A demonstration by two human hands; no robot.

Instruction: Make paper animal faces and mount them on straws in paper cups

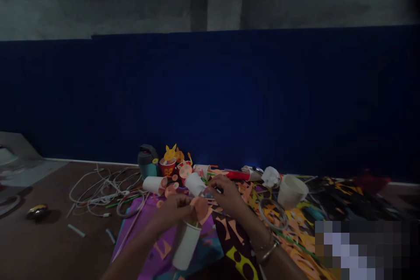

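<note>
My left hand [174, 208] pinches a round piece of orange paper [200, 210] at its left edge. Just below that piece is a white paper cup [187, 247], tilted slightly, with the orange paper covering part of its rim. To the right, my right hand [227, 195] has its fingers pressed together close to the orange piece; whatever is between the fingertips is too small to make out. Behind both hands lies another white cup [194, 184], partly hidden. Purple paper [164, 227] and dark paper with cut-out holes [231, 232] lie under my hands.
At the back stand a grey-teal container [148, 164] and a red cup [168, 168] with a yellow paper animal. Tangled white cable [95, 188] lies left, near a shiny mouse-like object [37, 211]. On the right are a tape roll [273, 214], an off-white cup [292, 192] and orange scraps.
</note>
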